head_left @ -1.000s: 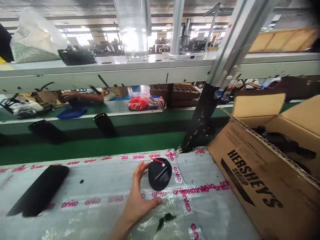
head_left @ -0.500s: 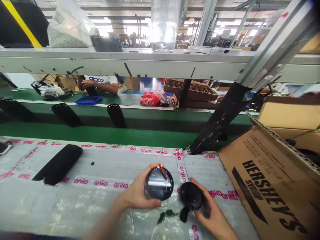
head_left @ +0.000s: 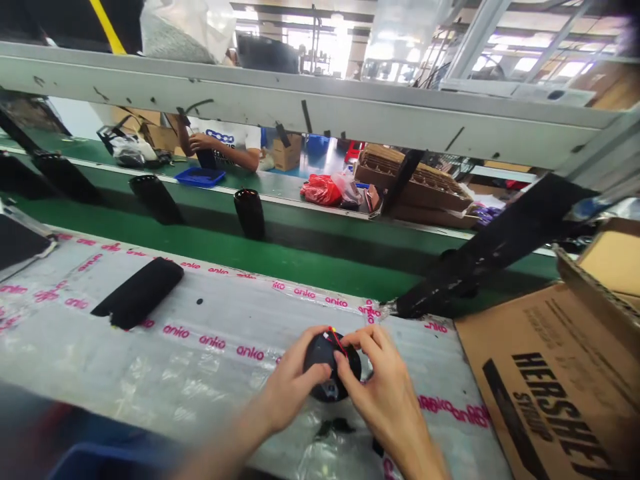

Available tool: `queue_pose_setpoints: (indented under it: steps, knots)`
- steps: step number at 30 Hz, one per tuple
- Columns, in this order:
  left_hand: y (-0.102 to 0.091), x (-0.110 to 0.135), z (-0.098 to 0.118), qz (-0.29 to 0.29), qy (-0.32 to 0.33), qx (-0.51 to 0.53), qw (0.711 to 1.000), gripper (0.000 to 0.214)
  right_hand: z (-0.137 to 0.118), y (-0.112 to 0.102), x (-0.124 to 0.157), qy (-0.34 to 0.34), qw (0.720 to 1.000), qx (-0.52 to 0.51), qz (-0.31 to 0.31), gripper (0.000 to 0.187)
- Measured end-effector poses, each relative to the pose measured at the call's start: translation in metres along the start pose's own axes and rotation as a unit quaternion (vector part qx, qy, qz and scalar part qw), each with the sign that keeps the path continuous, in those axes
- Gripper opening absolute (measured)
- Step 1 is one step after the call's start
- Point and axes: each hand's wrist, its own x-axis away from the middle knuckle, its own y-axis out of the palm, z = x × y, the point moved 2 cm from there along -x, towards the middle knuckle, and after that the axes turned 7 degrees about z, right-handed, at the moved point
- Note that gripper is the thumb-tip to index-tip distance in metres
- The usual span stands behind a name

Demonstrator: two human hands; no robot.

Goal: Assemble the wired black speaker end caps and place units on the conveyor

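Observation:
A round black housing (head_left: 333, 392) sits in my left hand (head_left: 290, 383), whose fingers wrap its left side while the thumb lies across its face. Thin red and yellow wires (head_left: 337, 339) come out at the housing's upper edge. My right hand (head_left: 387, 377) reaches over from the right, thumb and forefinger pinched at these wires. Below the right wrist a small dark piece (head_left: 378, 448) shows on the bench, mostly covered by the hand. Dark green scraps (head_left: 336, 427) lie on the plastic just under the housing.
A black fabric-covered cylinder (head_left: 140, 291) lies on the taped bench to the left. To the right stands a cardboard box (head_left: 545, 380). Beyond the bench runs a green conveyor (head_left: 210, 250) with upright black tubes (head_left: 249, 215). A co-worker (head_left: 225, 147) works across it, under a shelf beam (head_left: 270, 100).
My right hand has let go of the black round part with a tab and moved left to the wires. The housing has tilted in my left hand. The view has shifted.

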Motion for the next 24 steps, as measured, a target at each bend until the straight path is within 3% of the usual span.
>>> queue_pose_setpoints:
  steps: [4, 9, 13, 18, 22, 24]
  knots:
    - [-0.006, -0.008, 0.014, -0.054, -0.003, -0.017, 0.998, 0.044, 0.005, 0.002, -0.001, 0.020, 0.994, -0.095, -0.040, 0.009]
    - [-0.007, -0.014, 0.025, -0.087, 0.017, -0.048, 0.995, 0.042, 0.016, 0.003, 0.010, 0.016, 0.971, -0.237, -0.032, 0.018]
    - [-0.003, -0.016, 0.027, -0.108, 0.036, -0.050, 0.992, 0.038, 0.027, -0.003, 0.021, 0.013, 0.971, -0.233, -0.046, 0.021]
    - [0.002, -0.019, 0.023, -0.106, 0.041, -0.026, 0.993, 0.036, 0.042, -0.022, 0.023, 0.029, 0.964, -0.235, -0.122, 0.016]
    - [0.006, -0.018, 0.020, -0.104, 0.035, 0.015, 0.994, 0.036, 0.052, -0.026, 0.005, 0.130, 0.956, -0.250, -0.080, 0.030]
    - [0.008, -0.016, 0.018, -0.100, 0.038, 0.033, 0.994, 0.037, 0.051, -0.023, -0.006, 0.184, 0.945, -0.254, -0.089, 0.034]
